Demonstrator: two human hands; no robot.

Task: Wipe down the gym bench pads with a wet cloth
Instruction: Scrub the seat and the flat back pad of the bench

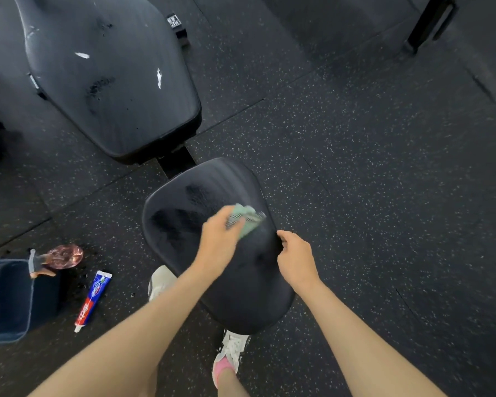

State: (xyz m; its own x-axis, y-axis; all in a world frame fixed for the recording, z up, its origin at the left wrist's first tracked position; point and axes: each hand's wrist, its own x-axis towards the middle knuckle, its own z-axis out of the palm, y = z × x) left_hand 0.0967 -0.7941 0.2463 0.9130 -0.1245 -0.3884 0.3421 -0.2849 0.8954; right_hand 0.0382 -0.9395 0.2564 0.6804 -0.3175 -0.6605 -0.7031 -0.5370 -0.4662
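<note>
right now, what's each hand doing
Left hand: holds the cloth on the seat pad.
Right hand: fingers curled at the seat pad's edge; cannot tell if it grips.

Lettering on the toothpaste tube [93, 300] and bench label [174, 20] is illegible.

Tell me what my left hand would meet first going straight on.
The left hand, gripping the green cloth, would likely slide off the right edge of the seat pad; beyond looks like free speckled floor.
</note>
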